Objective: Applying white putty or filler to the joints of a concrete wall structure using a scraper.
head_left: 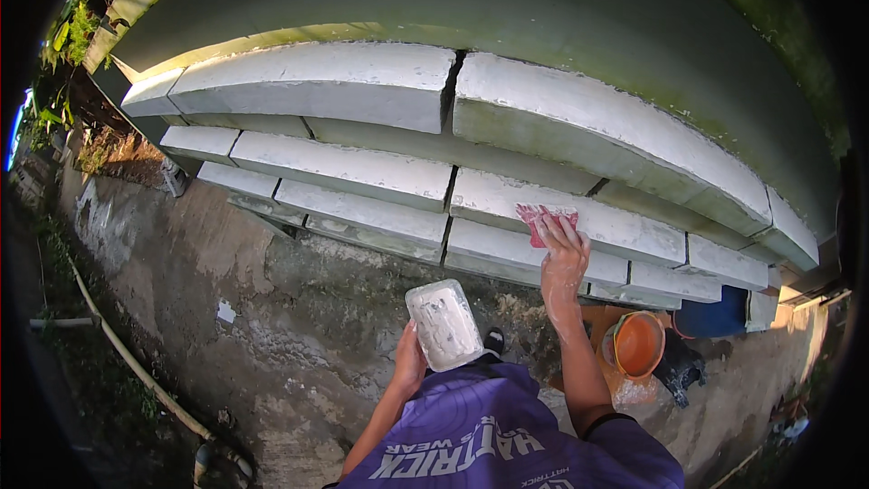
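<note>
My left hand (410, 359) grips the side of a clear rectangular plastic tub (460, 290), held up in front of my shirt. White paste (445, 326) fills it, its surface uneven. In my right hand (565, 258) is a pink-red flat spreader (538, 226), its wide edge smeared white and pressed to the middle row of pale blocks (597, 226). White residue coats the fingers and wrist of that hand. The blocks stand in stepped rows, with dark gaps between some of them. Their upper faces look whiter than their greenish fronts.
On the right, by my right arm, stands an orange bucket (639, 346), with a dark crumpled bag (677, 366) beside it. Behind these is a blue tub (713, 315). A long pipe (136, 364) runs along the left of the stained concrete ground (299, 344). A mossy wall (543, 0) rises behind the blocks.
</note>
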Motion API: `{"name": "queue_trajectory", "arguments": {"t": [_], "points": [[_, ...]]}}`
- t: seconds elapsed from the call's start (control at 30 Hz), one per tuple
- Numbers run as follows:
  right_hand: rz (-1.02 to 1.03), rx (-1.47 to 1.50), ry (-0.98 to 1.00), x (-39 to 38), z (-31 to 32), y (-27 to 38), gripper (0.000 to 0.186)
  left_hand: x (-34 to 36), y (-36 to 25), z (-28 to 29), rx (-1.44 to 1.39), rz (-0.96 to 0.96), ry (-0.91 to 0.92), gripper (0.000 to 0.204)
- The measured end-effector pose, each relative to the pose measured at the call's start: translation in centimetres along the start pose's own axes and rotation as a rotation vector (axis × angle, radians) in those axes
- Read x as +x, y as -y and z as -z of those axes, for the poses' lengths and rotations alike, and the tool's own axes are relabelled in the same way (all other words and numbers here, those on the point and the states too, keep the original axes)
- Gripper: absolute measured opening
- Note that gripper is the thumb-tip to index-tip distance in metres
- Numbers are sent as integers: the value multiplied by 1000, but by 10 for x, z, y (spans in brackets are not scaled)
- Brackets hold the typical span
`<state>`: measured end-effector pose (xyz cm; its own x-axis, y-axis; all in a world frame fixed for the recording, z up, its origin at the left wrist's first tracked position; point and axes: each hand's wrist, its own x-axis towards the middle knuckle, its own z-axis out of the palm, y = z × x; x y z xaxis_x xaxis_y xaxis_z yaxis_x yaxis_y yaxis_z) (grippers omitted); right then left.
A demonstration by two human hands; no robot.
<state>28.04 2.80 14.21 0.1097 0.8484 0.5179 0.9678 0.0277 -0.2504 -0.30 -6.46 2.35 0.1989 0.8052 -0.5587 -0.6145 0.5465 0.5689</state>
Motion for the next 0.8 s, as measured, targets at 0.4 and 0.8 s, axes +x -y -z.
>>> {"name": "queue_trajectory", "arguments": {"t": [0.4,0.8], "points": [[52,99,107,-14,-3,41,42,5,2,4,-1,-28,-1,46],[116,83,201,-26,-12,62,45,2,0,-5,-14,-58,-17,46]]}}
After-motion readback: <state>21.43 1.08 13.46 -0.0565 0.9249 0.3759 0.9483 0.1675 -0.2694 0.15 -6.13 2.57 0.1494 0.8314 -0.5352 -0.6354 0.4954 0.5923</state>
